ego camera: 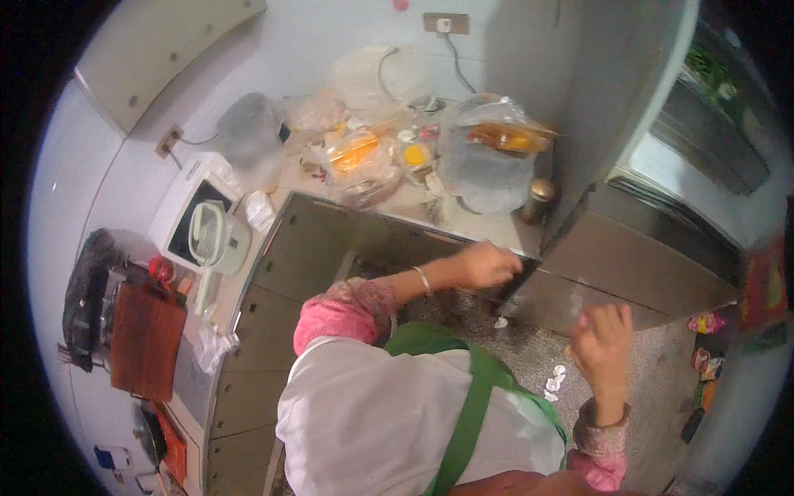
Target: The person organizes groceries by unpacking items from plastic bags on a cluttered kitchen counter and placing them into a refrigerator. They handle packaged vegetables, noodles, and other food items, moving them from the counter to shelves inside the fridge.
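Observation:
My left hand, with a pale bangle at its wrist, is in front of the counter's right end, near the corner of a refrigerator. Its fingers are curled and blurred, and whatever might be inside them is hidden. My right hand is raised before the refrigerator's lower front, fingers loosely bent, with no object visible in it. The refrigerator's upper part stands open, and green leafy vegetables show inside. A green apron hangs over my white top and pink sleeves.
The counter holds plastic bags, a yellow-lidded jar and a metal-capped jar. On the left are a clear lidded container and a wooden cutting board. Paper scraps lie on the floor.

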Demonstrator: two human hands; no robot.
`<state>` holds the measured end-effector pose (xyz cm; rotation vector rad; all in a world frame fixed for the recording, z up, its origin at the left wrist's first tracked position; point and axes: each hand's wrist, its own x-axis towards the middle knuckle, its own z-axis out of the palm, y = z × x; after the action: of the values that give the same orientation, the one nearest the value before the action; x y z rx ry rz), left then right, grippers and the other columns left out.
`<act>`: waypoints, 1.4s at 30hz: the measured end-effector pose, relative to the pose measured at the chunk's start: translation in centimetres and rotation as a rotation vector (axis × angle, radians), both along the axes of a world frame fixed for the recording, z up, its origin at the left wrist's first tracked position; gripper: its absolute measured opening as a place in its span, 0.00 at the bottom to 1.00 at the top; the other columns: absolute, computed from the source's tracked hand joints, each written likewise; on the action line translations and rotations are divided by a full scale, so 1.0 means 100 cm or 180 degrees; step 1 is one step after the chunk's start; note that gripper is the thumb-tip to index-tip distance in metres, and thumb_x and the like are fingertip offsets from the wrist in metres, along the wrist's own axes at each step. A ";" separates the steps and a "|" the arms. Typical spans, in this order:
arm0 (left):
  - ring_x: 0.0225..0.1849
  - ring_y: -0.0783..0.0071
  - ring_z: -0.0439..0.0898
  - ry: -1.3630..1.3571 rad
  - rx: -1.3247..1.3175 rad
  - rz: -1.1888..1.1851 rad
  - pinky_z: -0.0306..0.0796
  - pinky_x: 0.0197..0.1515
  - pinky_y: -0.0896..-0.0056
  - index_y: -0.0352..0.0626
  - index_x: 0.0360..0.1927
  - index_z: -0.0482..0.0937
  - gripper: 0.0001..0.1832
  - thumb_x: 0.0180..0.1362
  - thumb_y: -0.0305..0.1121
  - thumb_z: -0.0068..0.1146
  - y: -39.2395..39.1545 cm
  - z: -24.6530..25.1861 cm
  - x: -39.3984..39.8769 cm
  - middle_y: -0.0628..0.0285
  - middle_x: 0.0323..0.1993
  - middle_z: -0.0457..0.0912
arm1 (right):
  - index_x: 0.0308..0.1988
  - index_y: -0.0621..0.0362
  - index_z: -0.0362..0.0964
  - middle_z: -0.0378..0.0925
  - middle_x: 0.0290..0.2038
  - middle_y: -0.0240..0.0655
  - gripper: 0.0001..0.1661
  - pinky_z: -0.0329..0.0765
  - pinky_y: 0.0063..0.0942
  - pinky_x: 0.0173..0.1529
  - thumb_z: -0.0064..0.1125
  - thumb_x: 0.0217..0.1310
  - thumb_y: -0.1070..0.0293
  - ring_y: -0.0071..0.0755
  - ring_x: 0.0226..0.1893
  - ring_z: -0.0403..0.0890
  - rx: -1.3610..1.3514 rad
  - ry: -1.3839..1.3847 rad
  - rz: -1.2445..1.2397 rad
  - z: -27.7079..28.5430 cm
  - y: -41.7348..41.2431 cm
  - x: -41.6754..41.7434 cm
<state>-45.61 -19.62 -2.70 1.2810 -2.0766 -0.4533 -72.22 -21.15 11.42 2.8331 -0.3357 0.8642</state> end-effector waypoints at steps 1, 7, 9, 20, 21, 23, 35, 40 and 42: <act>0.37 0.59 0.77 0.0207 0.0137 0.0508 0.70 0.41 0.61 0.41 0.37 0.76 0.09 0.52 0.30 0.50 0.014 -0.002 0.021 0.58 0.32 0.79 | 0.19 0.60 0.60 0.70 0.27 0.37 0.11 0.65 0.36 0.32 0.56 0.42 0.80 0.39 0.27 0.71 0.0182 0.0041 0.0247 -0.004 -0.002 0.007; 0.31 0.78 0.77 0.1100 0.0359 0.2363 0.70 0.37 0.76 0.37 0.35 0.76 0.07 0.54 0.28 0.52 0.075 -0.018 0.142 0.61 0.28 0.80 | 0.21 0.63 0.64 0.71 0.34 0.42 0.08 0.66 0.38 0.38 0.57 0.41 0.77 0.45 0.35 0.72 0.0800 -0.0224 0.0366 -0.014 -0.047 0.105; 0.31 0.79 0.76 0.1139 0.0421 0.2443 0.70 0.37 0.77 0.37 0.35 0.77 0.07 0.54 0.28 0.52 0.084 -0.035 0.170 0.62 0.27 0.80 | 0.23 0.64 0.65 0.69 0.43 0.47 0.08 0.67 0.41 0.42 0.58 0.40 0.77 0.50 0.43 0.70 0.0603 -0.0315 0.0156 -0.013 -0.084 0.148; 0.34 0.76 0.79 0.1466 0.0569 0.1613 0.70 0.40 0.77 0.35 0.34 0.76 0.05 0.56 0.26 0.52 0.054 -0.025 0.232 0.62 0.31 0.79 | 0.25 0.59 0.70 0.75 0.36 0.40 0.05 0.70 0.41 0.41 0.56 0.39 0.75 0.42 0.39 0.76 0.0751 0.0823 -0.1126 -0.055 -0.208 0.313; 0.34 0.75 0.79 0.1569 0.0546 0.1503 0.70 0.40 0.77 0.35 0.34 0.76 0.06 0.56 0.26 0.52 0.046 -0.025 0.235 0.62 0.31 0.79 | 0.24 0.59 0.70 0.76 0.34 0.38 0.05 0.70 0.40 0.40 0.55 0.39 0.76 0.40 0.38 0.77 0.0609 0.0829 -0.1056 -0.060 -0.195 0.315; 0.34 0.75 0.79 0.1748 0.0531 0.1303 0.70 0.41 0.76 0.35 0.35 0.76 0.06 0.56 0.26 0.52 0.032 -0.025 0.238 0.61 0.32 0.79 | 0.21 0.60 0.70 0.75 0.36 0.39 0.03 0.69 0.40 0.41 0.55 0.37 0.76 0.40 0.40 0.76 0.0206 0.0434 -0.0606 -0.076 -0.174 0.315; 0.40 0.80 0.71 0.3681 0.0232 0.1167 0.66 0.44 0.76 0.41 0.45 0.71 0.15 0.53 0.28 0.55 -0.052 0.029 0.198 0.68 0.36 0.72 | 0.18 0.61 0.69 0.72 0.42 0.41 0.09 0.67 0.37 0.42 0.59 0.40 0.70 0.41 0.41 0.71 0.0872 0.0024 0.0941 -0.059 -0.112 0.319; 0.37 0.82 0.70 0.3434 -0.0241 0.1935 0.65 0.41 0.80 0.40 0.43 0.71 0.12 0.53 0.25 0.53 -0.037 0.056 0.234 0.70 0.35 0.72 | 0.18 0.61 0.68 0.72 0.43 0.38 0.13 0.69 0.36 0.43 0.61 0.46 0.67 0.41 0.38 0.73 0.1115 -0.0343 0.0959 -0.023 -0.139 0.306; 0.36 0.83 0.69 0.3597 -0.0389 0.1787 0.65 0.40 0.81 0.40 0.42 0.71 0.12 0.53 0.25 0.52 -0.045 0.076 0.243 0.70 0.36 0.72 | 0.19 0.61 0.68 0.73 0.41 0.38 0.12 0.69 0.35 0.43 0.61 0.46 0.68 0.42 0.38 0.73 0.1123 -0.0477 0.0921 -0.008 -0.146 0.308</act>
<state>-21.34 -24.16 4.93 1.0729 -0.7610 -0.5829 -41.44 -35.73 10.58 3.2043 -0.1024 1.1830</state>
